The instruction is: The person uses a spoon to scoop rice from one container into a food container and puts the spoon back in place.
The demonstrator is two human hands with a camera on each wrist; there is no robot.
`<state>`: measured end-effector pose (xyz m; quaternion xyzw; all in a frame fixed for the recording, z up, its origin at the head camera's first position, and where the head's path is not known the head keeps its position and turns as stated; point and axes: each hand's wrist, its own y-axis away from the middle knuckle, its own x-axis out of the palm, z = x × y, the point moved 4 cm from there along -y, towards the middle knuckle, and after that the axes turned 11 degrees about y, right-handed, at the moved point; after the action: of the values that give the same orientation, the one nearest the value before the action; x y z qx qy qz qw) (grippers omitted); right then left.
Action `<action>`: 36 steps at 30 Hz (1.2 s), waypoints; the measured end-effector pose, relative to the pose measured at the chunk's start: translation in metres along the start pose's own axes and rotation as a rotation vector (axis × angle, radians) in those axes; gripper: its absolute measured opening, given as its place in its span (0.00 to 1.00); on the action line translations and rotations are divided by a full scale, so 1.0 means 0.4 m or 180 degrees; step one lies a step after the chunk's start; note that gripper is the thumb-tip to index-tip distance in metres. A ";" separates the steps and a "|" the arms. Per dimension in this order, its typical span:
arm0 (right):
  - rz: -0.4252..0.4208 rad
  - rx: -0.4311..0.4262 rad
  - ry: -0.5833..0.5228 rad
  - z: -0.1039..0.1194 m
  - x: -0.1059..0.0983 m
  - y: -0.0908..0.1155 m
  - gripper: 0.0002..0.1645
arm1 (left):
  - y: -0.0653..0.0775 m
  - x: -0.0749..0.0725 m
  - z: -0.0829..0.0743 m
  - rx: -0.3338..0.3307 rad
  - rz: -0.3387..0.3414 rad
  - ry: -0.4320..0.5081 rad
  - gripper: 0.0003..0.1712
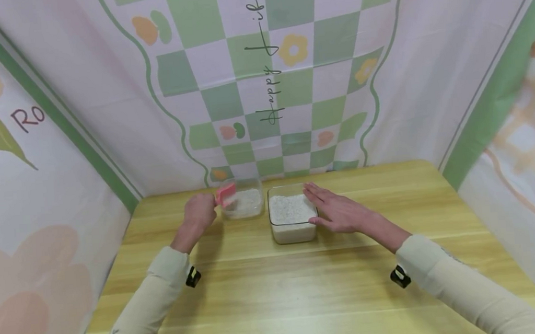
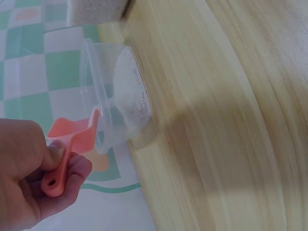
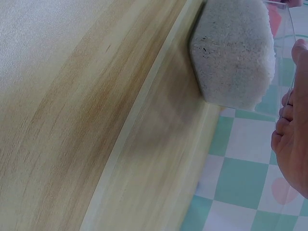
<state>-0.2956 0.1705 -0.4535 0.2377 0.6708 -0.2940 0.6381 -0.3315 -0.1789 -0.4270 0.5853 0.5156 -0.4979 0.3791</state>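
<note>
Gripping a scoop (image 1: 226, 194), the left hand (image 1: 199, 212) partly covers its handle (image 2: 57, 179); the right hand (image 1: 341, 212) lies outstretched.

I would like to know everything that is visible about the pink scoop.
The pink scoop looks like plastic, with a squarish bowl and a handle with a small hole near its end. The left hand grips the handle. The bowl is at the clear container's rim; contact and contents are unclear.
</note>
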 end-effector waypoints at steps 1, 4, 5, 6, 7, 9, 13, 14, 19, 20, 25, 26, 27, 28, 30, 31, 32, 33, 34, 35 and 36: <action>0.0004 0.0003 -0.0002 0.000 0.000 0.000 0.48 | 0.000 0.001 -0.001 0.0020 -0.0018 -0.0033 0.06; -0.0010 -0.0007 -0.0009 0.001 -0.001 0.000 0.48 | 0.002 0.002 -0.004 0.0099 -0.0068 -0.0157 0.06; -0.0015 -0.0010 -0.0004 0.001 -0.001 0.000 0.48 | 0.003 0.002 -0.005 0.0136 -0.0085 -0.0211 0.05; -0.0022 -0.0015 -0.0004 0.001 -0.001 0.000 0.48 | 0.004 0.002 -0.006 0.0170 -0.0107 -0.0258 0.05; -0.0027 -0.0019 -0.0005 0.000 -0.001 0.000 0.48 | 0.005 0.003 -0.007 0.0207 -0.0128 -0.0310 0.04; -0.0032 -0.0025 0.0007 0.000 0.000 0.000 0.48 | 0.007 0.002 -0.009 0.0265 -0.0175 -0.0367 0.03; -0.0025 -0.0024 0.0008 0.000 -0.001 0.000 0.48 | 0.007 0.006 -0.010 0.0299 -0.0208 -0.0436 0.03; -0.0022 -0.0023 0.0011 0.000 -0.002 0.000 0.48 | 0.007 0.006 -0.011 0.0303 -0.0210 -0.0454 0.03; 0.0000 -0.0025 -0.0021 0.002 -0.004 0.001 0.48 | 0.009 0.012 -0.021 0.0391 -0.0230 -0.0735 0.04; 0.0005 -0.0024 -0.0023 0.003 -0.004 0.001 0.48 | 0.010 0.012 -0.023 0.0394 -0.0233 -0.0770 0.04; 0.0019 -0.0028 -0.0016 0.001 -0.002 0.001 0.48 | 0.015 0.006 -0.027 0.0313 -0.0173 -0.0626 0.04; 0.0017 -0.0031 -0.0010 0.001 -0.002 0.001 0.48 | 0.016 0.004 -0.027 0.0295 -0.0182 -0.0533 0.05; 0.0016 -0.0036 -0.0011 0.001 -0.002 0.000 0.48 | 0.017 0.001 -0.028 0.0268 -0.0191 -0.0429 0.06; 0.0012 -0.0040 -0.0013 0.001 -0.002 0.000 0.48 | 0.018 -0.003 -0.029 0.0254 -0.0214 -0.0334 0.07; 0.0006 -0.0047 -0.0005 0.001 -0.003 0.000 0.48 | 0.020 -0.010 -0.033 0.0237 -0.0281 -0.0152 0.09; 0.0003 -0.0047 -0.0001 0.001 -0.004 0.000 0.48 | 0.021 -0.015 -0.037 0.0227 -0.0316 -0.0087 0.10; 0.0006 -0.0047 -0.0001 0.001 -0.004 0.000 0.48 | 0.021 -0.020 -0.042 0.0218 -0.0346 -0.0026 0.11; 0.0006 -0.0046 -0.0001 0.001 -0.005 0.000 0.48 | 0.022 -0.025 -0.046 0.0209 -0.0375 0.0037 0.12; 0.0003 -0.0045 0.0004 0.001 -0.005 0.000 0.48 | 0.023 -0.030 -0.051 0.0215 -0.0409 0.0091 0.12; 0.0007 -0.0042 0.0009 0.001 -0.006 0.000 0.48 | 0.023 -0.035 -0.055 0.0221 -0.0441 0.0156 0.12; 0.0005 -0.0041 0.0015 0.001 -0.006 0.000 0.48 | 0.025 -0.042 -0.061 0.0226 -0.0468 0.0224 0.11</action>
<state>-0.2950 0.1703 -0.4511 0.2349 0.6740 -0.2886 0.6382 -0.3167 -0.1611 -0.4062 0.5761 0.5522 -0.5214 0.3022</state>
